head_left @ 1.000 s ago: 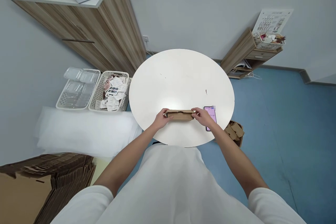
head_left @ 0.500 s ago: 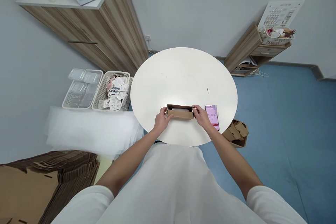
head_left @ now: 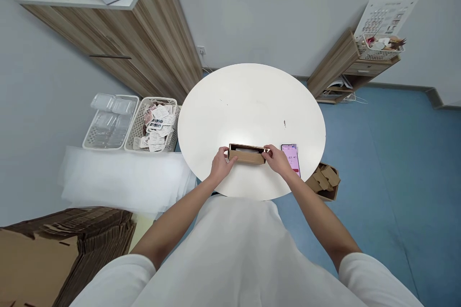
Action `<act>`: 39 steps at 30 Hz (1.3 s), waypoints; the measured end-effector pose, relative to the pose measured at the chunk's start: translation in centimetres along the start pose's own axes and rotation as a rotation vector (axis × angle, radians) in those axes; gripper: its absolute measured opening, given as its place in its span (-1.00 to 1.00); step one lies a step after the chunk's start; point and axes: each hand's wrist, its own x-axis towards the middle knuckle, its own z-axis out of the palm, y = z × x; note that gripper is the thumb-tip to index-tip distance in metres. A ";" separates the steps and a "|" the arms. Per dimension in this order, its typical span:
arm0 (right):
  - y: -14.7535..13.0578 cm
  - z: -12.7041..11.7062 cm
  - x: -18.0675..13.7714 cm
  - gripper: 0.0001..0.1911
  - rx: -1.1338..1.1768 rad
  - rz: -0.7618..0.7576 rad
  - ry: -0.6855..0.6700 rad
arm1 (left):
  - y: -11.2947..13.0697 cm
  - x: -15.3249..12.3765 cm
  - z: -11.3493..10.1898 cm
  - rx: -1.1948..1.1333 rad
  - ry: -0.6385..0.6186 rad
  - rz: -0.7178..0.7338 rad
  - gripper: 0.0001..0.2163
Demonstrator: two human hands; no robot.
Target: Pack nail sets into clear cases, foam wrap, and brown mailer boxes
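A small brown cardboard box [head_left: 247,155] stands on the near part of a round white table [head_left: 252,105]. Its top is open and something pale lies inside. My left hand [head_left: 222,165] grips the box's left end with curled fingers. My right hand [head_left: 276,159] pinches the box's right end. A phone [head_left: 292,159] with a pink lit screen lies flat on the table just right of my right hand.
Left of the table stand two white baskets, one with clear plastic trays [head_left: 110,122], one with printed cards [head_left: 154,125]. White foam sheets [head_left: 122,180] and stacked flat cardboard [head_left: 61,249] lie nearer left. A carton of small boxes [head_left: 324,181] sits on the blue floor at right.
The box was closed a second ago; now its top is open and the inside shows. Both hands have stayed on its ends.
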 end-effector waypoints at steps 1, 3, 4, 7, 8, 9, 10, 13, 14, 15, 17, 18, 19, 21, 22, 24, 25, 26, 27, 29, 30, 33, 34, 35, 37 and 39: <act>0.0 0.0 0.0 -0.68 -0.020 -0.001 -0.003 | 0.0 0.0 0.0 0.002 -0.002 0.001 -0.64; -0.1 0.0 0.0 -0.68 -0.062 -0.008 0.006 | 0.1 0.1 0.0 0.007 -0.004 0.000 -0.65; -0.1 0.1 0.0 -0.67 -0.081 -0.016 0.013 | 0.1 0.2 -0.1 0.009 -0.004 -0.001 -0.65; 0.0 0.0 -0.1 -0.60 -0.088 -0.083 -0.005 | 0.2 0.3 -0.2 0.016 -0.011 0.000 -0.65; 0.2 -0.1 -0.1 -0.57 -0.072 -0.112 -0.025 | 0.3 0.3 -0.2 0.017 -0.016 0.001 -0.65; 0.3 -0.2 -0.1 -0.55 -0.050 -0.135 -0.045 | 0.3 0.3 -0.2 0.016 -0.022 0.000 -0.65; 0.5 -0.3 -0.1 -0.55 -0.025 -0.146 -0.060 | 0.3 0.3 -0.3 0.014 -0.028 -0.002 -0.65; 1.1 -0.3 0.1 -0.59 0.068 -0.109 -0.061 | 0.4 0.4 -0.3 0.009 -0.042 -0.007 -0.65; 1.2 -0.2 0.1 -0.60 0.096 -0.093 -0.050 | 0.4 0.4 -0.3 0.009 -0.043 -0.009 -0.65; 1.3 0.0 0.1 -0.61 0.118 -0.084 -0.034 | 0.4 0.4 -0.3 0.011 -0.043 -0.011 -0.65; 1.3 0.4 -0.1 -0.61 0.122 -0.091 0.018 | 0.4 0.5 -0.2 0.017 -0.039 -0.018 -0.65; 1.2 0.6 -0.2 -0.62 0.104 -0.107 0.053 | 0.5 0.5 -0.2 0.019 -0.039 -0.022 -0.66; 1.2 0.9 -0.4 -0.63 0.078 -0.129 0.085 | 0.5 0.5 -0.2 0.021 -0.040 -0.027 -0.66; 1.1 1.4 -0.9 -0.65 0.018 -0.177 0.141 | 0.5 0.4 -0.2 0.026 -0.042 -0.030 -0.66; 1.1 1.6 -1.1 -0.66 -0.008 -0.199 0.163 | 0.5 0.4 -0.2 0.028 -0.040 -0.026 -0.65; 1.2 2.0 -1.5 -0.67 -0.043 -0.230 0.193 | 0.6 0.3 -0.3 0.028 -0.031 -0.006 -0.61; 1.3 2.2 -1.7 -0.67 -0.052 -0.241 0.205 | 0.6 0.3 -0.4 0.028 -0.029 0.013 -0.58; 1.5 2.3 -1.8 -0.66 -0.055 -0.249 0.214 | 0.7 0.2 -0.4 0.029 -0.030 0.037 -0.54; 1.6 2.5 -1.9 -0.66 -0.055 -0.257 0.219 | 0.7 0.2 -0.5 0.032 -0.035 0.064 -0.51; 1.9 2.6 -1.9 -0.65 -0.044 -0.270 0.222 | 0.6 0.3 -0.7 0.049 -0.049 0.104 -0.51; 2.1 2.7 -1.8 -0.64 -0.039 -0.274 0.222 | 0.5 0.3 -0.7 0.063 -0.055 0.107 -0.54; 2.2 2.8 -1.6 -0.63 -0.026 -0.275 0.219 | 0.3 0.4 -0.7 0.103 -0.068 0.072 -0.65; 2.2 2.8 -1.6 -0.63 -0.023 -0.272 0.219 | 0.2 0.5 -0.7 0.110 -0.068 0.067 -0.68; 2.2 2.8 -1.5 -0.63 -0.019 -0.269 0.219 | 0.1 0.5 -0.7 0.113 -0.065 0.070 -0.70; 2.1 2.7 -1.5 -0.63 -0.010 -0.268 0.217 | 0.1 0.6 -0.7 0.109 -0.059 0.085 -0.72; 2.0 2.6 -1.5 -0.63 0.000 -0.275 0.205 | 0.2 0.7 -0.9 0.101 -0.065 0.088 -0.68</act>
